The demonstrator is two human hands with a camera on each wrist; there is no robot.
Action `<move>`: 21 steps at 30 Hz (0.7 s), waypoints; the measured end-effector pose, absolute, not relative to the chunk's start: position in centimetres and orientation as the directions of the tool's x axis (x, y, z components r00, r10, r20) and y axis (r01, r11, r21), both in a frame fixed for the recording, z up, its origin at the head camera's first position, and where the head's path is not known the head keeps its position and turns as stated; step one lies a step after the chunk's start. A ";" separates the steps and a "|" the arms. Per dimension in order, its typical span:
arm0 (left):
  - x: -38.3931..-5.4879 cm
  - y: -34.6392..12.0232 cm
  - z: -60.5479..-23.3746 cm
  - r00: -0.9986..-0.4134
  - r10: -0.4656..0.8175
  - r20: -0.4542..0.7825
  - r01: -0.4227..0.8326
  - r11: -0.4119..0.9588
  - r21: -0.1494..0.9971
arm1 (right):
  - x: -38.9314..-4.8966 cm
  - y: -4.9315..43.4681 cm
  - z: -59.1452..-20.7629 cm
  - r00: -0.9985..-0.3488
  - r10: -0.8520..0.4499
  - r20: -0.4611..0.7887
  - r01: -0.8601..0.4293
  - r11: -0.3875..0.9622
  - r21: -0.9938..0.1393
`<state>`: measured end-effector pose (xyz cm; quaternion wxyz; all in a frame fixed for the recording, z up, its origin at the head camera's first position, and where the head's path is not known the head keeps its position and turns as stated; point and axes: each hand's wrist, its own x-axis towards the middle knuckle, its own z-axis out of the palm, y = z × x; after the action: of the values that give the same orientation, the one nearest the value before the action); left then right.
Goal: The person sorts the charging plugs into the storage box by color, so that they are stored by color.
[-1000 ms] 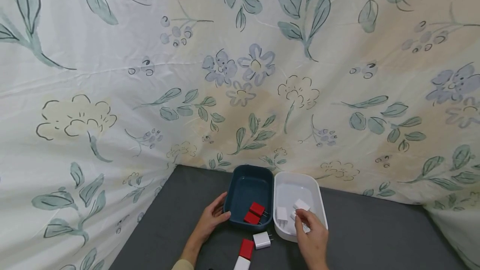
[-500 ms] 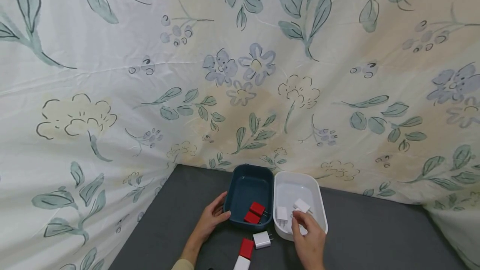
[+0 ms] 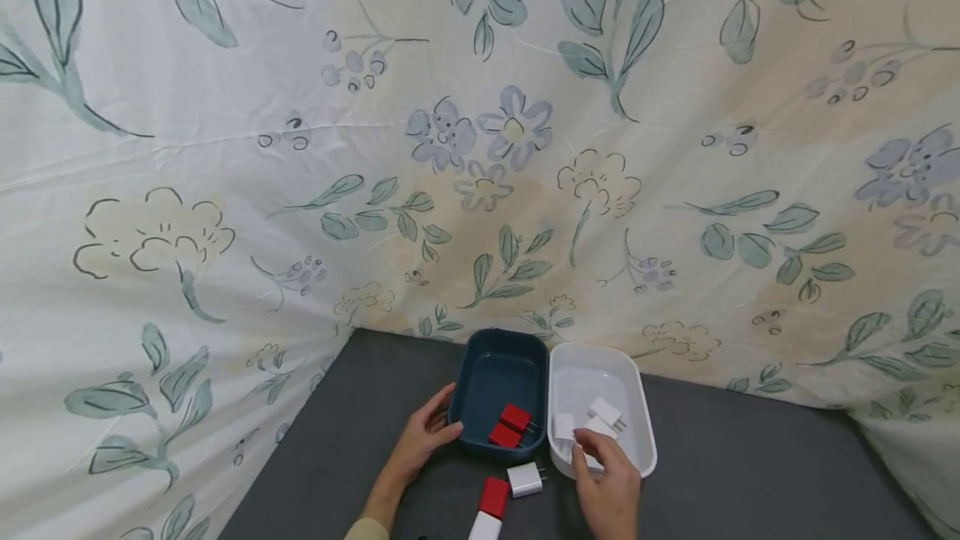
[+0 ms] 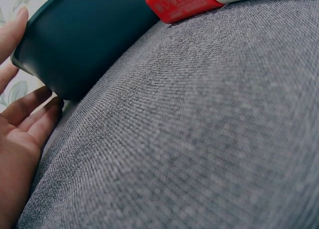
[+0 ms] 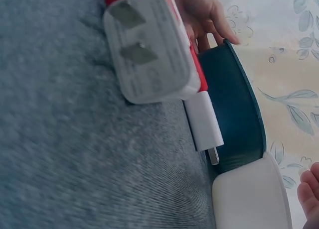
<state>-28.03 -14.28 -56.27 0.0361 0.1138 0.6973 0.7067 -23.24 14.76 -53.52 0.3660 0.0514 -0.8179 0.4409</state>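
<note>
My left hand (image 3: 423, 438) rests against the left outer side of the dark blue bin (image 3: 481, 390), its thumb near the rim and its fingers fairly straight along the wall. Two red charger plugs (image 3: 516, 417) lie inside this bin. My right hand (image 3: 609, 482) is over the near edge of the white bin (image 3: 637, 407), fingers loosely bent, and nothing shows between them. Several white charger plugs (image 3: 606, 412) lie in the white bin, some partly hidden by that hand.
In front of the bins, a white charger plug (image 3: 524, 479) lies on the dark cloth-covered table (image 3: 720, 457). Beside it is a red plug (image 3: 493, 497), and another white plug (image 3: 485, 526) sits at the bottom edge. A floral curtain (image 3: 480, 148) hangs close behind the bins.
My right hand has drawn back toward me and slightly left, uncovering more of the white plugs in the white bin. My left hand has stayed at the blue bin.
</note>
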 end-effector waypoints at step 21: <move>-28.1 -14.3 -56.3 -0.966 0.226 0.127 0.120 -0.044 0.992 | -22.2 13.1 -54.6 -0.777 0.199 0.598 -0.417 0.549 -0.724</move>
<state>-28.07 -14.31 -56.33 0.0372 0.1251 0.6902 0.7117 -22.17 13.08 -54.59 0.3275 0.0667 -0.8170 0.4699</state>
